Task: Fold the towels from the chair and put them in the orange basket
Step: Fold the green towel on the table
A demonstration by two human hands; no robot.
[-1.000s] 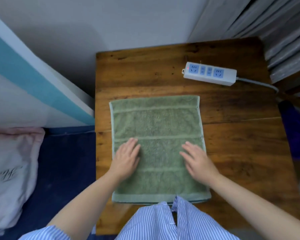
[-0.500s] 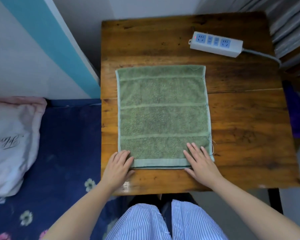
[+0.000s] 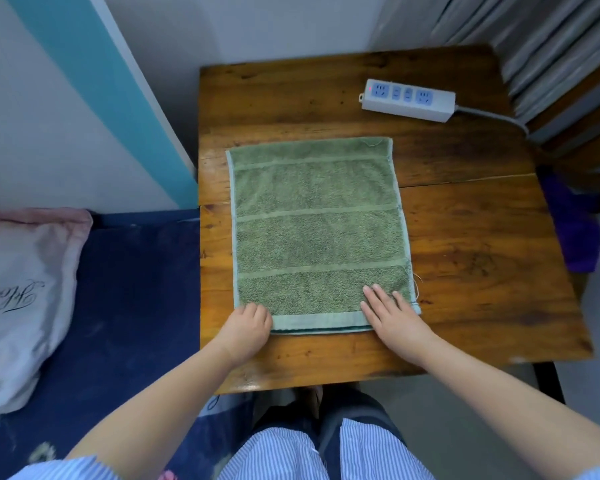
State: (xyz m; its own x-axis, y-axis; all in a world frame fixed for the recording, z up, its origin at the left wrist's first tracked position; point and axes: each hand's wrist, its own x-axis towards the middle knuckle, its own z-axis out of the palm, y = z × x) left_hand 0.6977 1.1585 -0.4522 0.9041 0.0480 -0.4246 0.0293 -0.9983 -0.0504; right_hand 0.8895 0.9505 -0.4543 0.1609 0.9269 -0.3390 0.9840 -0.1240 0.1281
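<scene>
A green towel (image 3: 317,233) lies flat and doubled on the wooden table (image 3: 482,271), its layered edge nearest me. My left hand (image 3: 248,329) has its fingers curled at the towel's near left corner and grips that corner. My right hand (image 3: 394,315) rests flat with straight fingers on the near right corner. Neither the chair nor the orange basket is in view.
A white power strip (image 3: 407,99) with its grey cable lies at the table's far right. A purple cloth (image 3: 575,237) hangs beyond the right edge. Left of the table are a dark blue bed (image 3: 129,306) and a pink pillow (image 3: 18,296). Curtains hang at the far right.
Both hands slid from the towel's middle down to its near edge. My left hand's fingers have curled onto the near left corner. The view shifted as my head moved.
</scene>
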